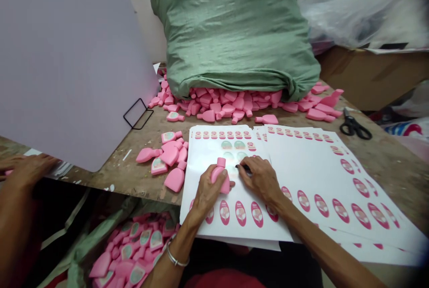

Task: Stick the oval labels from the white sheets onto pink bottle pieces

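Observation:
My left hand is wrapped round a small pink bottle, cap pointing away from me, above a white sticker sheet. Just right of it, my right hand is closed on a small dark tool, its tip by the sheet; most of the tool is hidden by the fingers. Green round stickers and pink oval stickers show on the sheet. More sticker sheets overlap to the right. Several pink bottles lie left of the sheet, some bearing green labels.
A green sack with many pink bottles spilling from it stands at the back. Black scissors lie at the right. A large pale panel and another person's hand are at the left. Labelled bottles fill a bag below the table edge.

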Available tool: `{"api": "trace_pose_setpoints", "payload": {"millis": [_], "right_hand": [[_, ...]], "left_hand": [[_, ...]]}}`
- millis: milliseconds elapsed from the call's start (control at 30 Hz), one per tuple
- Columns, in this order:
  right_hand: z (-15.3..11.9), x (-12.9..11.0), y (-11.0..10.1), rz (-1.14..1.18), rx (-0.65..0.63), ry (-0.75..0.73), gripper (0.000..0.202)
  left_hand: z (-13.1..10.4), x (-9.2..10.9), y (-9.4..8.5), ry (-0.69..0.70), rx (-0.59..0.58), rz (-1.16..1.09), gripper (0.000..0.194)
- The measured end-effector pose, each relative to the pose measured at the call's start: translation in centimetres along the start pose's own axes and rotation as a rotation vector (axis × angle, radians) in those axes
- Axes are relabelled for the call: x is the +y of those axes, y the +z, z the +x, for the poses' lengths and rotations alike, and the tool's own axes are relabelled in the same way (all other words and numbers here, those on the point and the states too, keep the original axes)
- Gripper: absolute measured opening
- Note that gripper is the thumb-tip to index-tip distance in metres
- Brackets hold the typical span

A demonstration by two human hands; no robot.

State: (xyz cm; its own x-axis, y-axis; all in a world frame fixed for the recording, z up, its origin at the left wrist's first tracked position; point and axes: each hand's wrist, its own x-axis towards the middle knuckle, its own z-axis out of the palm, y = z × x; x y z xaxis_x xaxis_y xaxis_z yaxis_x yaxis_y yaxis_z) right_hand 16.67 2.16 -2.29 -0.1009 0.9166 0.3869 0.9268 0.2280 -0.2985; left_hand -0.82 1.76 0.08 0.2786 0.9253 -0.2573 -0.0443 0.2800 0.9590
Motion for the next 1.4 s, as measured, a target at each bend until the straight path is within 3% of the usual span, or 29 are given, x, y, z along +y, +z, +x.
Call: {"api": "trace_pose_setpoints", "payload": {"millis": [200, 433, 567, 700, 800, 933, 1067, 1400], "right_hand": [[0.1, 0.2, 0.2, 0.079, -0.017, 0.047, 0.01], [-0.2, -0.1, 0.5, 0.006, 0.121, -0.082, 0.015], [-0.5, -0.2, 0.1, 0.187, 0.169, -0.027, 0.016], [-0.3, -0.5, -1.1, 0.528, 0.109, 0.253, 0.024], [0.1, -1.2, -2.3, 0.729, 0.05, 0.396, 0.027], [0.4, -2.9, -3.6, 0.852, -0.122, 0.419, 0.031], [0.4, -4.4, -4.1, 0.922, -0.245, 0.419, 0.037], [0.7, -5.2, -4.3, 0.916, -0.213, 0.409, 0.034]], "left_hand": [[0.1, 0.1, 0.0, -0.01, 0.002, -0.002, 0.045], [0.2, 0.3, 0.0, -0.04, 0.005, -0.025, 0.047], [0.1, 0.6, 0.0, -0.046, 0.025, -0.062, 0.048], [0.0, 0.6, 0.1, -0.062, 0.056, -0.108, 0.049], [-0.2, 0.4, 0.1, -0.039, 0.109, -0.27, 0.053], [-0.6, 0.7, 0.3, -0.061, 0.131, -0.514, 0.052], [-0.9, 1.4, 0.5, -0.073, 0.077, -0.583, 0.049], [-1.5, 2.1, 0.3, -0.049, 0.033, -0.568, 0.05]]}}
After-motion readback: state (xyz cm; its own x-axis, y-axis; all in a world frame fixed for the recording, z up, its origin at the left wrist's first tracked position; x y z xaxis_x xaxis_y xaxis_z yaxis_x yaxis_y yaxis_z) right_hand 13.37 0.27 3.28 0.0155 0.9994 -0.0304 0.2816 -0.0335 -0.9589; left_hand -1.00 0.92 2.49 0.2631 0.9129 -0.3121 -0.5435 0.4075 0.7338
